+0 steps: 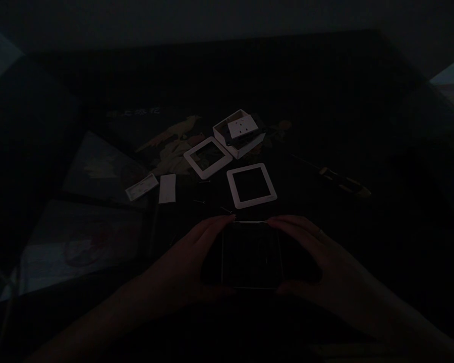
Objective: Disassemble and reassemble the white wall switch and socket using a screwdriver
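Note:
The picture is very dark. A dark, square-looking object (251, 256) with thin pale edges lies at the lower middle. My left hand (196, 254) grips its left side, fingertips at the far left corner and thumb at the near edge. On the right side my right hand (318, 257) does the same, with a ring on one finger. Beyond them lies a white square frame (232, 189), and a second white frame (192, 159) rests farther left. A white box (237, 150) behind them bears a tilted socket plate (242, 127).
Two small white rectangular pieces, one hollow-looking (142, 187) and one flat (167, 189), lie to the left. Small screws (199, 201) are scattered near the frames. A screwdriver (344, 182) with a dark and yellow handle lies to the right on the dark table (325, 101).

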The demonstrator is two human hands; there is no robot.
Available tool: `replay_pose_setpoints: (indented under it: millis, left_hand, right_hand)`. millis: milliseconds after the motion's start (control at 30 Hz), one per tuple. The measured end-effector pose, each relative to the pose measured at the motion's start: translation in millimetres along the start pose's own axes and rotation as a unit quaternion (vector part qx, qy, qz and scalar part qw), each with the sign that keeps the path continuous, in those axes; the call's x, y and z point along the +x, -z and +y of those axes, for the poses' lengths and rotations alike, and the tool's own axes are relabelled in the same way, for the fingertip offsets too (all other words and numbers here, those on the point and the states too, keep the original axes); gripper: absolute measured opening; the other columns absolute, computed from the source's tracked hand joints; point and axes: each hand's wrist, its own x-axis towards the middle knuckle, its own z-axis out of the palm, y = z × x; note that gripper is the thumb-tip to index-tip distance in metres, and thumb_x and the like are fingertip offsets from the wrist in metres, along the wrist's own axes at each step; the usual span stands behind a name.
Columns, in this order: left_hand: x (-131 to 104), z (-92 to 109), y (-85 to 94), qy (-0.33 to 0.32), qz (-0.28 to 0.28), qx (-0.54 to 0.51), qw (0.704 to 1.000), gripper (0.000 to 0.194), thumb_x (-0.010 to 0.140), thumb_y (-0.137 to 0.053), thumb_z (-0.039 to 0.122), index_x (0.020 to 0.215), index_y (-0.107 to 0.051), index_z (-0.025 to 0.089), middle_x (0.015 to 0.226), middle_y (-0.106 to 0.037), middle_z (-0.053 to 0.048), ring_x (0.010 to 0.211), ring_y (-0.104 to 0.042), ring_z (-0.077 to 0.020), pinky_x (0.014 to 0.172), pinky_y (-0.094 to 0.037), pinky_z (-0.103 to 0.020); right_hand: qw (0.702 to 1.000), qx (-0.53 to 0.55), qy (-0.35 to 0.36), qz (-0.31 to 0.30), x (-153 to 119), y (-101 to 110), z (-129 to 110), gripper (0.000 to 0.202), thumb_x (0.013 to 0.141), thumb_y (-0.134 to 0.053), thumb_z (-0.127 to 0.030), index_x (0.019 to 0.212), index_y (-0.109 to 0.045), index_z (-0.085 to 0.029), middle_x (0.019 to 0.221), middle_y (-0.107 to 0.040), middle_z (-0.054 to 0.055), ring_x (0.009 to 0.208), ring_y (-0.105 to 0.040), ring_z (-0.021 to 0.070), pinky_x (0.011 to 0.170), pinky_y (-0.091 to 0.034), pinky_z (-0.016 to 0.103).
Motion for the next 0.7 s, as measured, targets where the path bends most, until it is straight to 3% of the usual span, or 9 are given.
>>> replay_pose_setpoints:
  millis: [533, 633, 700]
  left_hand:
    - [-0.6, 0.3, -5.4, -0.002, 0.011, 0.026, 1.0, 0.102, 0.073, -0.083, 0.029, 0.151, -0.018, 0.033, 0.153, -0.042, -0.013, 0.138, -0.047, -0.0327, 0.11, -0.048, -0.052]
    - [-0.3, 4.7, 3.1, 0.001, -0.003, 0.027, 1.0, 0.11, 0.07, -0.087, 0.033, 0.154, -0.014, 0.034, 0.157, -0.036, -0.014, 0.141, -0.045, -0.033, 0.11, -0.048, -0.051]
    - [-2.3, 7.7, 19.2, 0.003, -0.005, 0.033, 0.999, 0.114, 0.068, -0.088, 0.039, 0.155, -0.015, 0.033, 0.16, -0.03, -0.014, 0.142, -0.044, -0.034, 0.107, -0.051, -0.049]
  right_hand:
    - [1.0, -0.013, 0.013, -0.003, -1.1, 0.4, 3.4, 0.075, 0.074, -0.079, -0.024, 0.139, -0.042, -0.028, 0.144, -0.055, 0.011, 0.127, -0.06, 0.0293, 0.101, -0.055, 0.048]
    - [1.0, -0.013, 0.017, -0.005, -2.6, -0.3, 7.1, 0.081, 0.075, -0.08, -0.027, 0.143, -0.037, -0.031, 0.148, -0.051, 0.011, 0.131, -0.057, 0.0305, 0.102, -0.054, 0.05]
    - [1.0, -0.011, 0.021, 0.006, -3.3, 1.7, 9.5, 0.09, 0.075, -0.082, -0.035, 0.149, -0.03, -0.034, 0.151, -0.049, 0.011, 0.132, -0.056, 0.0316, 0.102, -0.054, 0.051]
